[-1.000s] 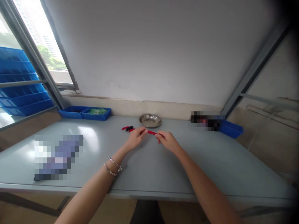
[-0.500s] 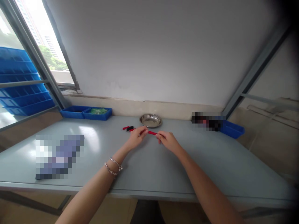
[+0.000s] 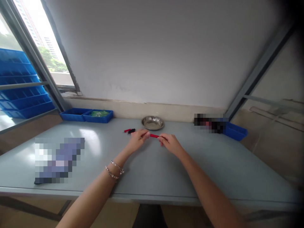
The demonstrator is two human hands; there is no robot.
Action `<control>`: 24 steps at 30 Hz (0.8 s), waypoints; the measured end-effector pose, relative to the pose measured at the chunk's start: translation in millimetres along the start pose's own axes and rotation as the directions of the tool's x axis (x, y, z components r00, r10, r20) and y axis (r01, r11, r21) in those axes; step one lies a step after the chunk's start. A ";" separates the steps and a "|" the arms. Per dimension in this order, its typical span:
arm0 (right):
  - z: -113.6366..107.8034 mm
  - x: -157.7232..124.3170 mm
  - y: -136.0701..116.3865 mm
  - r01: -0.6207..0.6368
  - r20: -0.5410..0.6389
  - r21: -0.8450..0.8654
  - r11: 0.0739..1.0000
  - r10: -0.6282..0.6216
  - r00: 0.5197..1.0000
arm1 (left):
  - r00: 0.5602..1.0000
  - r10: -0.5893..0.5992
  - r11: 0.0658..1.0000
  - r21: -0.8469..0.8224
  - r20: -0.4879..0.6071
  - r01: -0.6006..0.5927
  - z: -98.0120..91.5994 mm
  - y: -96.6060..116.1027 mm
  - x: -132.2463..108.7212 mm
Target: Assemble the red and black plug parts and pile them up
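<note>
A slim red stick-like piece (image 3: pixel 154 136) is held level above the table between my two hands; its exact kind does not show. My left hand (image 3: pixel 140 138) is closed at its left end, thumb and fingers pinched together. On the other end, the fingers of my right hand (image 3: pixel 169 141) are wrapped round it. Just left of my left hand lie a small red piece (image 3: pixel 127 130) and a black piece (image 3: pixel 131 130), partly behind the fingers. Behind both hands sits a shallow round metal dish (image 3: pixel 152 128).
Two blue bins (image 3: pixel 98 119) stand at the back left, one with green plastic-like stuff inside. Another blue bin (image 3: pixel 235 131) and a blurred dark thing (image 3: pixel 209 123) are at the back right. A pixelated bluish item (image 3: pixel 61 161) lies at the left on the grey table (image 3: pixel 154 177).
The view has shifted very slightly. Both hands keep their grip on the red piece, with only a slight movement of the left fingers.
</note>
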State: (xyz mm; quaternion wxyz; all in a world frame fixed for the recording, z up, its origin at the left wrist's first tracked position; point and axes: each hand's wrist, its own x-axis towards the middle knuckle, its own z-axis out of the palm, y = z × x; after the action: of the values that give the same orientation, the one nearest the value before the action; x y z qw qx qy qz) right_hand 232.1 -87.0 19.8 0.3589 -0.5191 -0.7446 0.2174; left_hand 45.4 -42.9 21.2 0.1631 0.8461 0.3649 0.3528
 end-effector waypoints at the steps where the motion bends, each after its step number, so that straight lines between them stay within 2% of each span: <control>1: -0.1 -0.2 -0.7 0.001 0.002 0.004 1.000 -0.001 1.000 | 1.000 -0.004 1.000 0.004 0.013 0.004 -0.4 0.6 0.3; 4: -0.3 -0.5 -1.3 0.001 0.007 0.010 1.000 -0.001 1.000 | 1.000 -0.016 1.000 0.013 0.024 0.016 -0.5 1.3 1.1; 15: 0.0 0.1 2.8 0.034 0.003 -0.022 0.999 -0.033 0.999 | 0.999 0.014 0.999 -0.031 -0.046 -0.015 1.4 0.3 -0.7; 21: -0.5 0.1 2.0 0.028 -0.007 -0.025 0.999 -0.029 1.000 | 0.998 -0.042 0.999 -0.024 -0.046 0.041 2.6 -0.3 -0.7; 24: -0.8 0.4 1.0 0.038 -0.005 -0.027 0.999 -0.039 0.999 | 0.999 -0.034 0.999 -0.012 -0.027 0.033 2.7 -0.6 0.1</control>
State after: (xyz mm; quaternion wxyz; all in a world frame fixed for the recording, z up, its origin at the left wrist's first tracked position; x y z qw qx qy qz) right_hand 233.3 -86.3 19.7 0.3581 -0.5100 -0.7563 0.1990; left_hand 47.1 -42.4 19.1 0.1689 0.8340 0.3791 0.3636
